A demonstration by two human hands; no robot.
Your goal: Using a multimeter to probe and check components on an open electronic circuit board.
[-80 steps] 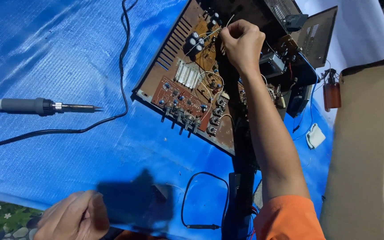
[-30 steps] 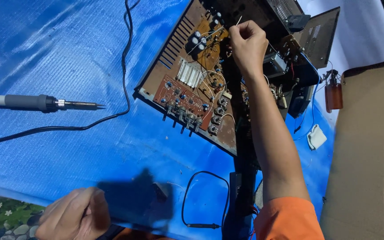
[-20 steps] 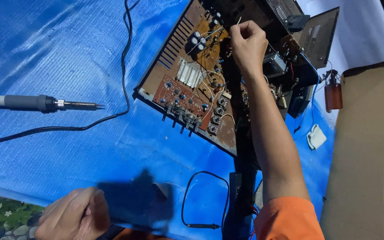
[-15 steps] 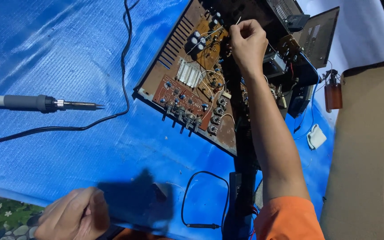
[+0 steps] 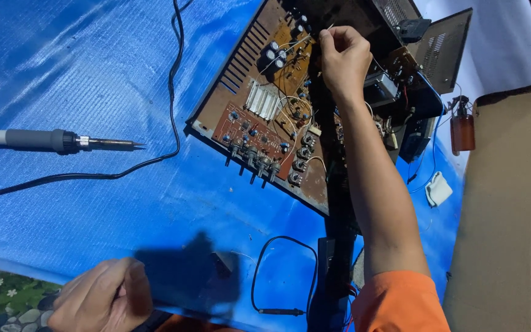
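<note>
An opened amplifier chassis [image 5: 265, 117] lies tilted on a blue tarp [image 5: 81, 55], its brown circuit board, capacitors and a row of knob shafts exposed. My right hand [image 5: 342, 58] reaches over the board's upper part, with thumb and fingers pinched on a thin pale wire [image 5: 290, 46] that runs down-left towards the capacitors. My left hand [image 5: 102, 298] rests at the tarp's near edge, bottom left, fingers curled, nothing visible in it.
A soldering iron [image 5: 62, 140] lies on the tarp at left, tip pointing right, and its black cable [image 5: 173, 80] loops past the chassis. A black test lead [image 5: 278, 276] curls near my right arm. At right stand a brown bottle [image 5: 462, 132], a white scrap [image 5: 439, 188] and cardboard [image 5: 505, 215].
My right hand has shifted slightly up and right over the board, still pinching the wire. In the last second almost nothing moves. My left hand stays put.
</note>
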